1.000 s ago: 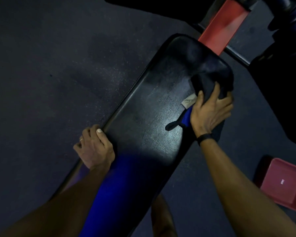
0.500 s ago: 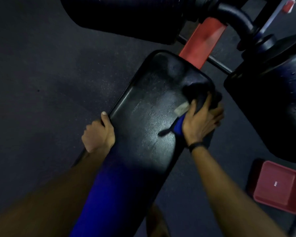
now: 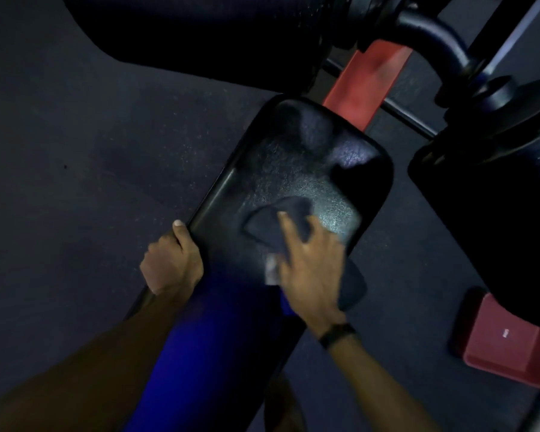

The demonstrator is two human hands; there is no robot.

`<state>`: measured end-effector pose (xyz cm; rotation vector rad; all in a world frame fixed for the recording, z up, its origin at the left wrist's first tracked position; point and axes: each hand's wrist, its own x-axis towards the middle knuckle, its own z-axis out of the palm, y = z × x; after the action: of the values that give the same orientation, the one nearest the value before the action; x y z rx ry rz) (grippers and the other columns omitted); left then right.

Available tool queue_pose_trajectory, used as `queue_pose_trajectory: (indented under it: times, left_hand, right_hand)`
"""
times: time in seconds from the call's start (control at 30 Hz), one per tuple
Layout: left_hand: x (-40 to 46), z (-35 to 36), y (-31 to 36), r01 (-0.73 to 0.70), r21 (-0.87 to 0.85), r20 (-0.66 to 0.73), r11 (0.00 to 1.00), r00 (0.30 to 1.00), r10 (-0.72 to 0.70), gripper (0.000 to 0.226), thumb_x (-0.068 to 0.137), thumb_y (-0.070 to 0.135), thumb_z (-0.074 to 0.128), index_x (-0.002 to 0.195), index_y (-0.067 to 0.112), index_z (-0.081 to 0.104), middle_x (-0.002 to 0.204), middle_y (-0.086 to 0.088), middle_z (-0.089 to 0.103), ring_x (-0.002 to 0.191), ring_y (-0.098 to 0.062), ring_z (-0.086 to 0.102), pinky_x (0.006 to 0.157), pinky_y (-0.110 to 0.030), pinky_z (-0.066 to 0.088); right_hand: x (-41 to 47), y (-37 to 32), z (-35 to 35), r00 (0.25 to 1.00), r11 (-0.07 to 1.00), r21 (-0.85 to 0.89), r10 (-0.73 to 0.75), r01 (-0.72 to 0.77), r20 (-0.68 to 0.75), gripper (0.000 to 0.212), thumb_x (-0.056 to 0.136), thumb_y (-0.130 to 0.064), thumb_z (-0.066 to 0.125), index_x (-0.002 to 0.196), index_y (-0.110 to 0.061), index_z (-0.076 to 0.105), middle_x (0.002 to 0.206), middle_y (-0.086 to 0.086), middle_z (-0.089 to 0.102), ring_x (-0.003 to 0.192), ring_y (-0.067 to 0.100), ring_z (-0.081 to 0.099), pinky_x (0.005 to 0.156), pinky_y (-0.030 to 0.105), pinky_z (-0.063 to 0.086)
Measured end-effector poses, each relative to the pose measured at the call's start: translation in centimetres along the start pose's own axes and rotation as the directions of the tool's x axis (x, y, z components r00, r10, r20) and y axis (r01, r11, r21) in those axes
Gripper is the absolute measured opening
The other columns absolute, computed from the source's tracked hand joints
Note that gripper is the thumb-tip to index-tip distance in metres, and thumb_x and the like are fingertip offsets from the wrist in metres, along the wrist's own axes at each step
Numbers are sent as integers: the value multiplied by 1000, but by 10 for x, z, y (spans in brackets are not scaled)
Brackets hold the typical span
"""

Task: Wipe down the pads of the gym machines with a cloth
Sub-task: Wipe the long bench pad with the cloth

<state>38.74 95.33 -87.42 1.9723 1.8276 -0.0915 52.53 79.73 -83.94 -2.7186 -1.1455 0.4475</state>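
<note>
Gripping the bench pad's [image 3: 293,169] near-left edge, the left hand [image 3: 172,263] steadies it, thumb along the rim; to its right, the right hand [image 3: 312,269], fingers spread flat, presses the dark cloth [image 3: 272,226] mid-pad, having swept back from the far corner, so that end looks wiped.

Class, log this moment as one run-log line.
step: wiping | right hand: flat on cloth | left hand: grips edge of bench pad | far end: uncovered
</note>
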Motion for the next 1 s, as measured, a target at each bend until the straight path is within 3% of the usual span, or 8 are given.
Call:
queue_pose_trajectory:
  times: [0.17,0.23,0.3,0.43,0.53,0.7,0.83,1.0]
  left_hand:
    - [2,-1,0,-17,3,22,1000,1000,17,69,107,44,22,66,0,56,68,-21,59,62,-36,56,67,-44,46]
    - [1,-1,0,-32,-15,22,999,999,33,69,107,44,22,65,0,56,65,-19,59,59,-35,56,67,-45,49]
    - [1,-1,-2,-30,-25,17,999,999,31,69,108,44,23,66,0,57,65,-19,59,59,-34,56,67,-45,50]
    - [0,-2,1,14,-13,34,1000,999,-14,70,108,45,24,74,-3,61,76,-21,63,69,-34,57,71,-44,45]
    - [-2,-5,5,10,-16,47,1000,999,-9,64,108,41,26,72,0,58,72,-14,53,68,-30,49,69,-40,35]
    - [-2,-6,3,-9,-25,21,1000,1000,9,59,108,39,28,59,10,44,63,-9,50,59,-28,48,65,-38,34]
    - [0,-4,5,-29,-38,2,999,1000,30,60,108,41,27,57,14,42,68,-14,57,63,-31,53,67,-40,41]
    - [5,-1,-2,-11,-7,24,1000,1000,11,66,107,45,23,83,0,65,93,-24,67,86,-39,62,84,-48,46]
  right_hand:
    - [116,38,-13,833,877,50,471,-478,-289,53,97,-45,48,144,-21,49,144,25,44,126,46,46,104,53,34]
    - [164,1,-11,861,902,41,422,-429,-285,50,95,-43,51,140,-21,52,143,22,46,125,41,47,101,51,35]
    - [156,-44,-1,949,974,-57,201,-221,-245,49,95,-43,52,139,-22,51,138,19,49,113,36,50,89,47,38]
    - [20,-59,19,971,969,-73,-231,235,66,73,83,-45,70,148,-24,44,138,18,46,98,30,50,81,43,42]
    - [-28,-1,6,996,998,-9,-69,69,53,71,76,-43,67,143,-26,50,128,22,52,86,35,55,73,42,45]
    - [97,32,-12,912,933,-18,346,-359,-218,55,100,-47,44,150,-23,41,148,27,38,130,47,41,106,55,32]
    - [168,-4,-10,950,971,-72,204,-227,-236,55,99,-47,43,148,-23,43,148,23,40,127,41,44,99,50,36]
    - [77,-39,15,985,989,-135,-80,60,-151,55,97,-46,50,146,-23,45,141,22,45,108,35,49,86,47,40]
